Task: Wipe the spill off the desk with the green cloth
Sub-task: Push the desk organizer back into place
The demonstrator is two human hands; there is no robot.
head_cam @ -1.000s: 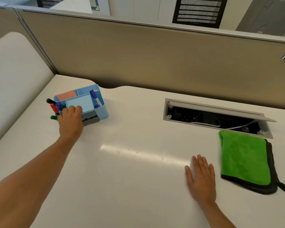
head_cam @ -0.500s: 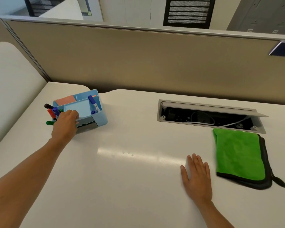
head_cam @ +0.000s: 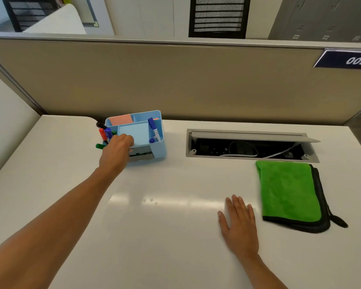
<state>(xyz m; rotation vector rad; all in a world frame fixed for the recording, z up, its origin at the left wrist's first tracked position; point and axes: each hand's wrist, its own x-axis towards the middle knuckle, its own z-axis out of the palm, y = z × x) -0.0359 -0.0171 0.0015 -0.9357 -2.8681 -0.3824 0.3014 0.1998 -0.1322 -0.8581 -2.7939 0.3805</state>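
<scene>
The green cloth (head_cam: 289, 189), folded and edged in black, lies on the white desk (head_cam: 175, 236) at the right, just in front of the cable box. My right hand (head_cam: 239, 226) rests flat on the desk to the left of the cloth, fingers apart, a small gap from its edge. A few small droplets of the spill (head_cam: 150, 200) sit mid-desk in a bright reflection. My left hand (head_cam: 117, 152) reaches to the far left and grips the front left rim of a light blue desk organiser (head_cam: 154, 147).
The organiser holds several markers, a blue pen and pink sticky notes. An open cable box (head_cam: 250, 147) with white wires is sunk into the desk behind the cloth. A beige partition (head_cam: 175, 80) closes off the back. The desk's right edge runs near the cloth.
My left hand has curled onto the organiser's rim, and the organiser has shifted a little to the right. My right hand stays flat beside the cloth. The view has tilted up.
</scene>
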